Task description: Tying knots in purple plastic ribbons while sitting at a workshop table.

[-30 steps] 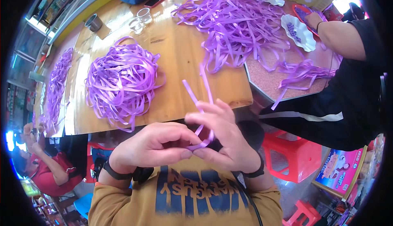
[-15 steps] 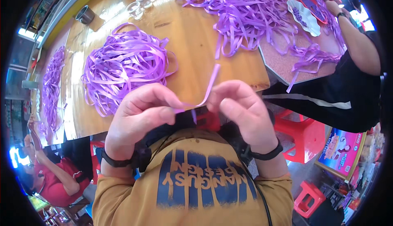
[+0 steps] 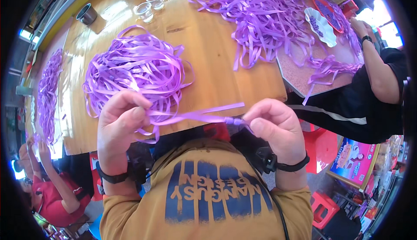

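Observation:
A purple ribbon (image 3: pixel 200 116) stretches between my two hands above the table's near edge. My left hand (image 3: pixel 121 120) pinches one part of it, with a loose tail hanging below the fingers. My right hand (image 3: pixel 276 122) grips the other end between thumb and forefinger, right beside a small purple bead-like piece (image 3: pixel 234 121) on the ribbon. A free ribbon end points right, above the stretched part. Just beyond my left hand lies a big loose heap of purple ribbon (image 3: pixel 134 68) on the wooden table (image 3: pixel 213 75).
A larger ribbon pile (image 3: pixel 265 18) lies at the far right, near a white scalloped dish (image 3: pixel 320 27) and a red tray (image 3: pixel 328 14) of small purple pieces. A metal cup (image 3: pixel 87 14) and clear cups (image 3: pixel 143 12) stand farther back. Other people sit left and right.
My hands have moved apart, drawing the ribbon out nearly straight between them. The small purple piece now shows by my right fingers.

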Action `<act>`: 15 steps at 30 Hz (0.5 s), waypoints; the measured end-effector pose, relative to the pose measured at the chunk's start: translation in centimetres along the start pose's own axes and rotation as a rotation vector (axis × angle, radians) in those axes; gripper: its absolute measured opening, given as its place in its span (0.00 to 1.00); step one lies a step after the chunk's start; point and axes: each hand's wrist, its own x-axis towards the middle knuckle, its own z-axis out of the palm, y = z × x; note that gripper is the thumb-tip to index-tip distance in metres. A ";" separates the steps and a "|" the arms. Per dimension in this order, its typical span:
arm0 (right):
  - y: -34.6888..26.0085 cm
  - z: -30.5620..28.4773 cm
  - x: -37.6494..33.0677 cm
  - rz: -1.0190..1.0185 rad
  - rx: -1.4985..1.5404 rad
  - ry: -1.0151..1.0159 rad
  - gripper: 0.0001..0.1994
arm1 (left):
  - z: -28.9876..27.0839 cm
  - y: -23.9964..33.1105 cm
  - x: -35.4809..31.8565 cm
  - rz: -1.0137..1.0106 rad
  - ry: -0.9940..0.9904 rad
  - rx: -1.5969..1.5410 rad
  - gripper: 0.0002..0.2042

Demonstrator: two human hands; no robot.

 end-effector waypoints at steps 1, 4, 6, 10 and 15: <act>-0.4 0.0 0.0 -0.012 0.036 -0.020 0.06 | -0.2 0.0 -0.2 -0.024 0.046 -0.007 0.08; -1.1 -0.2 -0.4 -0.058 0.043 -0.016 0.06 | 0.1 0.2 -0.4 -0.114 0.083 0.169 0.09; -1.5 -0.1 -0.5 -0.141 0.014 0.058 0.06 | 0.1 0.3 -0.7 -0.191 0.092 0.179 0.08; -2.8 -2.0 -1.1 -0.290 0.014 0.312 0.07 | -2.7 0.0 -1.6 -0.122 0.029 0.662 0.04; -5.1 -5.5 0.6 -0.599 -0.052 0.515 0.05 | -5.5 0.0 -3.6 -0.057 0.174 0.501 0.03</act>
